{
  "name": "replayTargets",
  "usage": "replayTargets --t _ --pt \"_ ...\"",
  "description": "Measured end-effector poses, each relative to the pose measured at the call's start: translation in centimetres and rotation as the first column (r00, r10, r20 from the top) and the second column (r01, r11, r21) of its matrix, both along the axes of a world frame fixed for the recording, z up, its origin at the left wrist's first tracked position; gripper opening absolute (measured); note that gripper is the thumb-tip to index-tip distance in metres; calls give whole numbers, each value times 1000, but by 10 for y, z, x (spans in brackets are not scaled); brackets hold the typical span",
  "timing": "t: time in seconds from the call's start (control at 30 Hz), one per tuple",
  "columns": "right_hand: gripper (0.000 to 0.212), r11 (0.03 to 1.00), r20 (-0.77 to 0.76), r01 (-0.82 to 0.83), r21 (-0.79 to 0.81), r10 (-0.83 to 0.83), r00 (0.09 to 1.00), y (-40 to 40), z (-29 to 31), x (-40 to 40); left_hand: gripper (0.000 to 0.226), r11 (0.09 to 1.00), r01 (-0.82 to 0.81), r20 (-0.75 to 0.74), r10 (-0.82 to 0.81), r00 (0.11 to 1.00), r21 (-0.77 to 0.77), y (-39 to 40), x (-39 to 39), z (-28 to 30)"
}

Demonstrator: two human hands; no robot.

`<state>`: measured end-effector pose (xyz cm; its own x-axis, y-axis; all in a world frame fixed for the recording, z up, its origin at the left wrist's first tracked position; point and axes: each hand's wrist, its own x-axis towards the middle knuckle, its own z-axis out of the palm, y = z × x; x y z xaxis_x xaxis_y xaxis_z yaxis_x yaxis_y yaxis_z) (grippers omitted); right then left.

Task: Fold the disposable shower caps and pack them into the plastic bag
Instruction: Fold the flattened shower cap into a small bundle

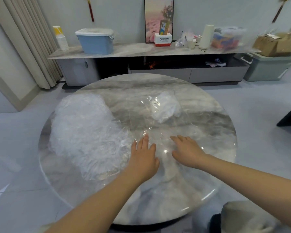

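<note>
While both hands [144,155] [187,152] lie flat, fingers straight, on one cap [160,138], the left pile [86,132] awaits; the far bag [165,106] looks part-filled.

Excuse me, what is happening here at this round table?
A person is working with both bare hands on a round marble table. The left hand and right hand lie flat, fingers straight, on a thin clear sheet, probably one shower cap spread out for folding. A big pile of loose caps sits to the left. Farther back lies a clear plastic bag with something white inside, maybe caps already folded.
</note>
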<state>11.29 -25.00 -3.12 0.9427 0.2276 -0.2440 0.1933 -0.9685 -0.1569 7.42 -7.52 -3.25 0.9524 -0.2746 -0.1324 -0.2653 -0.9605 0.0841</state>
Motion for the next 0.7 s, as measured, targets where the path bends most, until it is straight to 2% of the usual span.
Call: replayTargets --t 0.13,0.27,0.43,0.53,0.7 --pt "61 995 -37 -93 32 94 995 -8 22 -40 53 996 -66 -27 68 997 58 10 -21 1" --pt "61 987 -121 -100 128 115 986 -8 27 -64 58 975 -147 -62 159 985 165 28 -33 -8" --pt "59 978 -173 -181 108 198 965 8 24 -66 56 938 -233 -13 244 970 257 61 -34 -22" --pt "58 975 -177 -212 72 222 959 10 19 -65 46 947 -227 101 208 973 228 73 -30 -30" --pt "57 974 -190 -225 28 226 955 4 11 -65 29 959 -154 142 122 982 240 76 -24 -37"
